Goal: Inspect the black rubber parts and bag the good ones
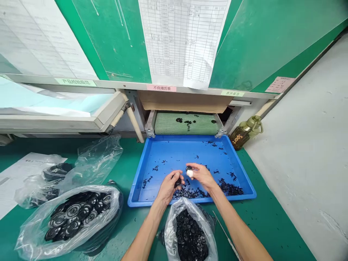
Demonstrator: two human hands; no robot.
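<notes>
Over the near half of a blue tray (174,152), both of my hands work close together. My left hand (169,186) is closed around a small black round part (178,182). Just to its right, my right hand (203,177) pinches another black ring-shaped part (188,168); a white cover (190,174) sits on one of its fingertips. Small black scraps (230,188) lie scattered in the tray, thickest along its near edge. Below my hands, a clear plastic bag (172,232) stands open, full of small black parts (190,235).
At left, a larger plastic bag (29,237) holds black discs (73,217). Behind it lie smaller bags (35,188) and a paper sheet (11,185). A green conveyor belt (168,125) with black parts ends at the tray. A bottle (243,134) leans at right; a thin rod (225,233) lies near my right forearm.
</notes>
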